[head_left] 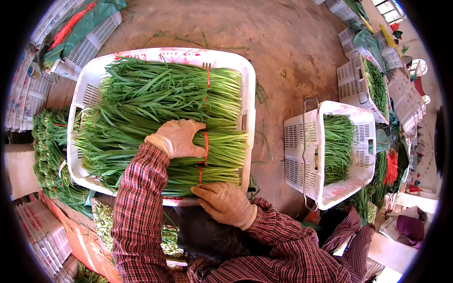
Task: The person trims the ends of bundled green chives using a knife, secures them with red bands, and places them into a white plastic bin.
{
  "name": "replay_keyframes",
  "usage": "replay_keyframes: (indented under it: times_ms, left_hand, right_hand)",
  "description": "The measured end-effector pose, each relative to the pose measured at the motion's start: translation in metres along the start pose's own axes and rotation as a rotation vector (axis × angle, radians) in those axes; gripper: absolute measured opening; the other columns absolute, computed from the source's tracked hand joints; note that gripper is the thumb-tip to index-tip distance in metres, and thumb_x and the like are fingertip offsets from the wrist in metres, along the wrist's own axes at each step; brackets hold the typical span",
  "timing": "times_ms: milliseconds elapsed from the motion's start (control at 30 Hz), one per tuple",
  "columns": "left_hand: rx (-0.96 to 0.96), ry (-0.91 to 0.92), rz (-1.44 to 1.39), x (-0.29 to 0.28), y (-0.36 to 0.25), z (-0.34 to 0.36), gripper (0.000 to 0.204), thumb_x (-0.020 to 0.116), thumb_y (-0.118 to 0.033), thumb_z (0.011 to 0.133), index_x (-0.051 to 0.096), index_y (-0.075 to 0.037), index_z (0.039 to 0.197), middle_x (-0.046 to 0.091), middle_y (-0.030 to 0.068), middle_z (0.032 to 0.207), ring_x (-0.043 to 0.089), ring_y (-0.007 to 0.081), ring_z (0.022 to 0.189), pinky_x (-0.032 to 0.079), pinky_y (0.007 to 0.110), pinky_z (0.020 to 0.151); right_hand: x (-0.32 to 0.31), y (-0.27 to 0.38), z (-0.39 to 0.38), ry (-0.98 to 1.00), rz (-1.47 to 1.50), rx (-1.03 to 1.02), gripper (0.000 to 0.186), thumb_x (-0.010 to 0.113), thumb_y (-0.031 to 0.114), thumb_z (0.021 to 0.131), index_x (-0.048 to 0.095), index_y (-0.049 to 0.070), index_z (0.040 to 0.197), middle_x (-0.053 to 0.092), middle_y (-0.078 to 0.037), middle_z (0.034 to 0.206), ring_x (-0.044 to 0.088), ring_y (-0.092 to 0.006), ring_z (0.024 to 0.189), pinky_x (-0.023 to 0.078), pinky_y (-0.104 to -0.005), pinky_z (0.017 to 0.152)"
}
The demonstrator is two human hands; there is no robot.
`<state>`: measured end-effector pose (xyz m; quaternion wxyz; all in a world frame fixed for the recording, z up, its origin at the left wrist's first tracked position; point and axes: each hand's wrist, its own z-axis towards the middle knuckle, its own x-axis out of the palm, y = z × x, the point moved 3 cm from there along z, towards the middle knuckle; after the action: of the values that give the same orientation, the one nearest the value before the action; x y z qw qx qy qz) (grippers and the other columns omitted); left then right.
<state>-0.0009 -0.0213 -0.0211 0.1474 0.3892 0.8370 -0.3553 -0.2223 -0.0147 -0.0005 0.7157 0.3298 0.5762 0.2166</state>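
A white plastic crate [250, 89] holds several bunches of garlic chives [151, 94], laid side by side with pale stems to the right and tied with red bands. My left hand [177, 138], in a thin translucent glove, closes over a bunch in the middle. Its thumb and fingers straddle the stems just left of the red band [206, 141]. My right hand [226, 203], gloved too, is at the near edge. Its fingers are pressed together against the nearest bunch [219, 175], close to its band; the fingertips are partly hidden.
At the right stands another white crate [302, 146] with a wire handle and loose chives [337, 146]. More crates line the far right and upper left. Banded bunches [49, 141] lie left of the main crate. A person's sleeve [347, 231] shows at lower right.
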Motion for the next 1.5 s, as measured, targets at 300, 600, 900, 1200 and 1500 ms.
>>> replay_keyframes:
  times_ms: [300,600,900,1200,1500]
  left_hand:
    - [-0.001,-0.799,0.414,0.029,0.003,-0.039,0.066,0.067,-0.054,0.086,0.062,-0.006,0.132,0.068,0.0124,0.125,0.062,0.0303,0.114,0.041,0.047,0.107]
    - [-0.064,-0.780,0.283,0.036,0.031,-0.033,0.055,0.055,-0.055,0.095,0.071,-0.008,0.121,0.070,0.0068,0.118,0.059,0.0279,0.119,0.036,0.046,0.114]
    - [-0.088,-0.907,0.339,0.035,0.039,-0.044,0.064,0.050,-0.060,0.097,0.065,-0.008,0.131,0.064,0.0087,0.133,0.051,0.0283,0.132,0.027,0.050,0.120]
    - [-0.023,-0.986,0.189,0.036,0.066,-0.039,0.047,0.057,-0.050,0.097,0.073,-0.009,0.114,0.071,0.0051,0.113,0.058,0.0274,0.118,0.037,0.044,0.111]
    - [-0.044,-1.066,0.153,0.048,0.070,-0.032,0.035,0.061,-0.041,0.095,0.075,-0.011,0.108,0.072,0.0014,0.107,0.060,0.0251,0.112,0.040,0.040,0.107]
  right_hand:
    - [-0.046,-0.007,0.080,-0.200,-0.326,-0.008,0.032,0.067,0.020,0.090,0.069,0.006,0.120,0.073,-0.014,0.099,0.071,-0.0300,0.088,0.056,-0.0397,0.076]
    - [-0.013,-0.078,0.097,0.293,-0.616,0.156,0.070,0.049,0.069,0.094,0.068,0.003,0.106,0.070,-0.018,0.095,0.071,-0.0330,0.086,0.054,-0.0440,0.073]
    - [-0.022,-0.078,0.104,0.414,-0.554,0.225,0.082,0.065,0.080,0.076,0.067,0.003,0.104,0.071,-0.019,0.094,0.070,-0.0346,0.090,0.055,-0.0436,0.081]
    - [-0.021,-0.081,0.100,0.424,-0.491,0.237,0.074,0.062,0.078,0.080,0.065,0.005,0.093,0.071,-0.017,0.079,0.071,-0.0325,0.076,0.056,-0.0421,0.070]
    - [-0.017,-0.077,0.103,0.541,-0.569,0.359,0.077,0.063,0.076,0.081,0.064,0.002,0.103,0.071,-0.020,0.091,0.071,-0.0352,0.090,0.055,-0.0444,0.081]
